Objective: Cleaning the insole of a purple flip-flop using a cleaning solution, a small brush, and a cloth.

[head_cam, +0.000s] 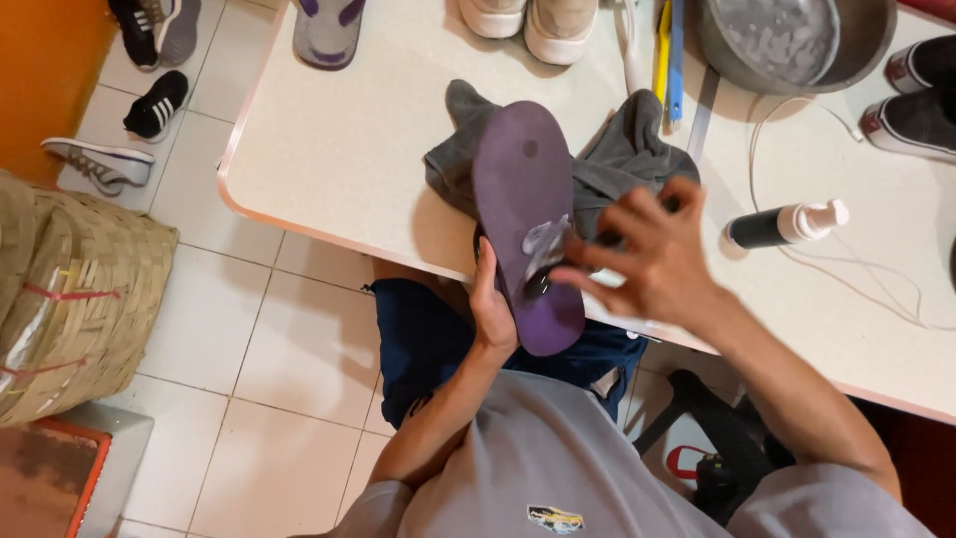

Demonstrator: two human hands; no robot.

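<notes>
Setting: a pale table (339, 149) with a pink rim stands on a white tiled floor (259, 359); the person sits at its near edge, seen from above.
Left hand: the left hand (491, 314) grips the purple sandal (525, 214) from its left side near the heel, fingers wrapped under it.
Right hand: the right hand (652, 261) is spread open over the sandal's heel end, fingertips at a patch of white foam (546, 242); it grasps nothing that I can make out.
Sandal: sole up, heel hanging past the table edge above the lap, toe end resting on a grey cloth (617, 164).
Progress: as I judge it, foam covers only a small patch near the heel; the rest of the sole looks dry and dull, so most of the cleaning is left.
Right of the cloth: a dark pump bottle (782, 225) lies on its side.
Far side: a metal basin (792, 42) of foamy water, pale sneakers (528, 20), and a second purple sandal (329, 30).
</notes>
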